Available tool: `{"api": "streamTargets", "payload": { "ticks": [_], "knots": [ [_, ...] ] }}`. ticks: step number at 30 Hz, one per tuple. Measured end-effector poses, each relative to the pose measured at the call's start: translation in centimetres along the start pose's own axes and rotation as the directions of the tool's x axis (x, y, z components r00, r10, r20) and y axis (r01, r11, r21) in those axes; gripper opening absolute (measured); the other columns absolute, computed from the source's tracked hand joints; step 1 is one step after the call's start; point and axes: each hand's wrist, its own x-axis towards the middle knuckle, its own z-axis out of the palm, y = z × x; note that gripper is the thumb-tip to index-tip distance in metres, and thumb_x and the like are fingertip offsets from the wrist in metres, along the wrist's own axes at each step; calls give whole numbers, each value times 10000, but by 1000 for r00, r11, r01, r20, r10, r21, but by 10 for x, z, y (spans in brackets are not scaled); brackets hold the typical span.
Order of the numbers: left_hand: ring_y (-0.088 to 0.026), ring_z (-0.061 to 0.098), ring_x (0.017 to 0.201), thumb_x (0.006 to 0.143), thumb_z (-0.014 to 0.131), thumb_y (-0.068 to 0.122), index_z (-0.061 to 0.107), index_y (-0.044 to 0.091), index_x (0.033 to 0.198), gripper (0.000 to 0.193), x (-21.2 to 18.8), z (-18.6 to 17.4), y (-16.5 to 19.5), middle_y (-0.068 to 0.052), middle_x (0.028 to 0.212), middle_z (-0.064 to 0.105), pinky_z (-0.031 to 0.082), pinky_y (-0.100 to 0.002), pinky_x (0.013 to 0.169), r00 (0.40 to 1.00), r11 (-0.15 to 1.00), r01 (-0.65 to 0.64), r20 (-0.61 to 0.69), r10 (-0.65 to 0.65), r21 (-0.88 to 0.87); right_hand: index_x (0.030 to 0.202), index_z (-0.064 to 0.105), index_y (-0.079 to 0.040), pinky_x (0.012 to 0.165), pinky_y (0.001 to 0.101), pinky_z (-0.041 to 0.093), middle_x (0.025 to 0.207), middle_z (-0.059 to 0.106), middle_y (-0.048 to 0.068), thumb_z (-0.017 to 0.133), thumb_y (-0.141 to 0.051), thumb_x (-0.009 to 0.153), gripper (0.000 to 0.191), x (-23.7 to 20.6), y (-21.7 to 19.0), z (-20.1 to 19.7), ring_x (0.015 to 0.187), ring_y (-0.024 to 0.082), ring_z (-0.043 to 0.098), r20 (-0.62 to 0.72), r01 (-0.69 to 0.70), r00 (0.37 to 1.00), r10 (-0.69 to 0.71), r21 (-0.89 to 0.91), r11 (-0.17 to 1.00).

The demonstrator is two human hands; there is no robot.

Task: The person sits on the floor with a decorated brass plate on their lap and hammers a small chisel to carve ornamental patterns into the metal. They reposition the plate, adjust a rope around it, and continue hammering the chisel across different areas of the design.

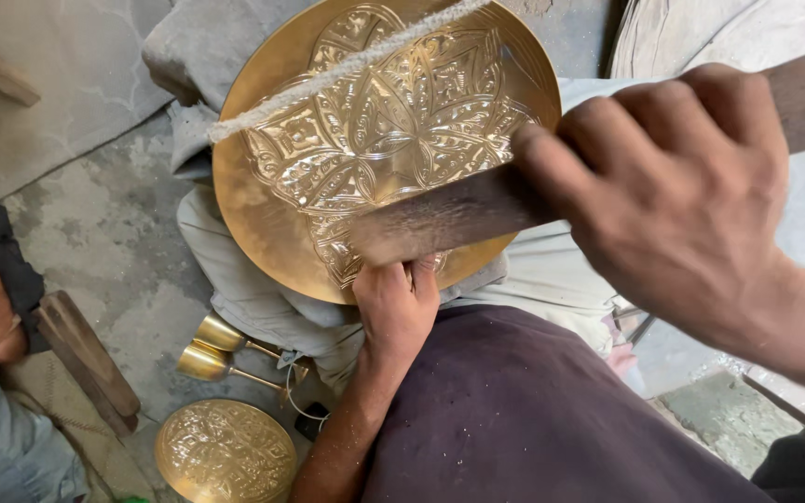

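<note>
Overhead, right hand (673,200) grips wooden mallet (449,219); left hand (398,303) steadies brass tray (263,214)

light: soft daylight | glare: sheen on brass plate (328,186) | blur: near right hand (673,196) soft

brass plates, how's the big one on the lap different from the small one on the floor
The large brass plate is tilted up on the lap, steadied by the left hand; the small brass plate lies flat on the floor, untouched. The large plate has a wide plain rim around its pattern; the small plate is patterned nearly edge to edge. Both are round, golden and embossed.
</note>
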Motion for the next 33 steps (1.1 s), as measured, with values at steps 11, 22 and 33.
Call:
{"api": "streamTargets", "payload": {
  "ticks": [11, 22, 33],
  "knots": [
    [-236, 760, 833, 985, 619, 71, 624, 50, 1181, 197, 77, -22, 10, -94, 969, 728, 627, -355, 687, 731, 981, -191, 661, 171, -43, 1119, 687, -47, 779, 389, 512, 926, 720, 115, 696, -3, 884, 239, -92, -4, 38, 795, 230, 674, 279, -499, 864, 420, 356, 790],
    [-234, 755, 777, 927, 616, 30, 634, 85, 1259, 337, 110, -20, 31, -89, 867, 707, 616, -376, 665, 536, 956, -287, 817, 212, -59, 1174, 609, 85, 709, 390, 595, 998, 693, 192, 758, -23, 926, 308, -147, -50, 61, 860, 285, 709, 344, -663, 696, 631, 645, 380],
    [-235, 761, 859, 1004, 684, 166, 564, 36, 1173, 244, 66, -26, 3, -107, 1015, 702, 628, -354, 674, 860, 997, -52, 505, 77, -63, 1056, 768, -91, 624, 371, 472, 743, 701, 55, 737, 8, 839, 241, -117, -47, 66, 605, 179, 599, 344, -483, 830, 439, 49, 874]
  ]
}}
